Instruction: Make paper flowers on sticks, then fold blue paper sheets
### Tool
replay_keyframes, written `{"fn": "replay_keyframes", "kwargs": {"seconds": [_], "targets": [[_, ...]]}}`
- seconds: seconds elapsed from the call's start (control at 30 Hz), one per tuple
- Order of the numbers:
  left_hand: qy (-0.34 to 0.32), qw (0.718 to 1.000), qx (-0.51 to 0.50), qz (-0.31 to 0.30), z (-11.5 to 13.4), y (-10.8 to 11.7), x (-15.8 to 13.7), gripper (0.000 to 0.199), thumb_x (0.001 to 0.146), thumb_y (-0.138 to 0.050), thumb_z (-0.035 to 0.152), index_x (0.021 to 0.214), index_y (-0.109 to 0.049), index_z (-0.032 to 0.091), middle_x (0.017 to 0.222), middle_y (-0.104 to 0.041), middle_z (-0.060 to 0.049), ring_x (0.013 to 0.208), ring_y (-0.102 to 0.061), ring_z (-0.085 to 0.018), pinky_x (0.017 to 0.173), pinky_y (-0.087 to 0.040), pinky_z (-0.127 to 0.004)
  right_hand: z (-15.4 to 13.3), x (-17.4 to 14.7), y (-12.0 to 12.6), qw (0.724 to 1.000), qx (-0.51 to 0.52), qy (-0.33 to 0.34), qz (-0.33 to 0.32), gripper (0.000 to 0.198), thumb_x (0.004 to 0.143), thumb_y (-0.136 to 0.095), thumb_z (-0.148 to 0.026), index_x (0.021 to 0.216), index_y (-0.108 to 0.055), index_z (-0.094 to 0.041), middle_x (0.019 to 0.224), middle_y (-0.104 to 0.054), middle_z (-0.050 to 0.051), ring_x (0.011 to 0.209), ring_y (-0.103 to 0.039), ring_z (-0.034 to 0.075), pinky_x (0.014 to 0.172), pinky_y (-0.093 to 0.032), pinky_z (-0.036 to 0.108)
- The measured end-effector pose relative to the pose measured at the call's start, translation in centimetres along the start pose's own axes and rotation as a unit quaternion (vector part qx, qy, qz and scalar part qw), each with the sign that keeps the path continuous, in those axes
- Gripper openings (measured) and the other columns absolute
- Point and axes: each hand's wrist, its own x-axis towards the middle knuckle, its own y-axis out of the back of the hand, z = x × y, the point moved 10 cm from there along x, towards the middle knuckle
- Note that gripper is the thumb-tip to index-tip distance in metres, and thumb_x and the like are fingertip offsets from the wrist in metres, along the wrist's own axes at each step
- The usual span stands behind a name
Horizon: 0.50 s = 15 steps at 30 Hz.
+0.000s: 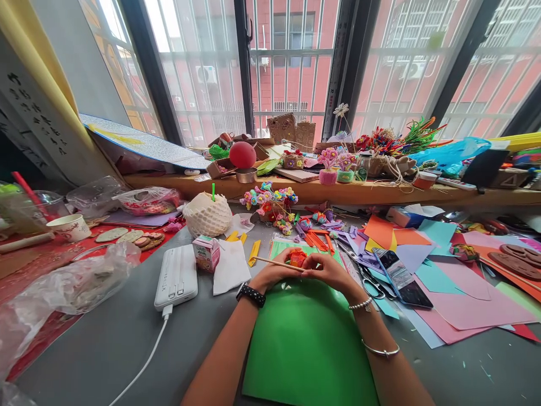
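Note:
Above the green sheet (313,344), my left hand (275,275) is closed around a small folded orange-red paper piece (297,257), which looks like a paper flower. A thin wooden stick (273,262) crosses over my left hand. Its right end meets the pinched fingertips of my right hand (324,272), which also sit against the paper piece. The fingers partly hide both things. Yellow paper strips (254,253) lie just left of my hands, and orange paper strips (323,241) lie beyond them.
At left are a white power bank (176,276) with a cable, a small drink carton (206,252), a napkin (231,268) and a netted coconut (207,214). Scissors (374,285), a phone (401,279) and coloured paper (460,293) lie at right. Crafts crowd the wooden sill (274,181).

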Motion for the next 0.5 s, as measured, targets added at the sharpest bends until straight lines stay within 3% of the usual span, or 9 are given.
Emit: {"fn": "replay_keyframes", "kwargs": {"seconds": [0.27,0.5], "targets": [[0.001,1.0,0.001,-0.025,-0.4,-0.5,0.0,0.058,0.061,-0.066,0.017,0.116,-0.048,0.019,0.099,-0.056,-0.005,0.085,-0.053,-0.016,0.07,-0.04,-0.024,0.5,0.1,0.7,0.998,-0.031,-0.013,0.051,0.01,0.065,-0.064,-0.025,0.066,-0.062,-0.016,0.068,-0.061,0.001,0.064,-0.054,0.014,0.058,-0.041,0.025],[-0.002,1.0,0.008,-0.012,-0.9,-0.1,0.2,0.056,0.06,-0.064,0.013,0.113,-0.049,0.021,0.092,-0.057,-0.001,0.075,-0.053,-0.013,0.063,-0.037,-0.021,-0.9,-0.1,1.2,0.992,-0.078,0.032,0.098,0.004,0.067,-0.062,-0.02,0.065,-0.061,-0.017,0.069,-0.058,0.001,0.064,-0.052,0.013,0.059,-0.039,0.025]]}}
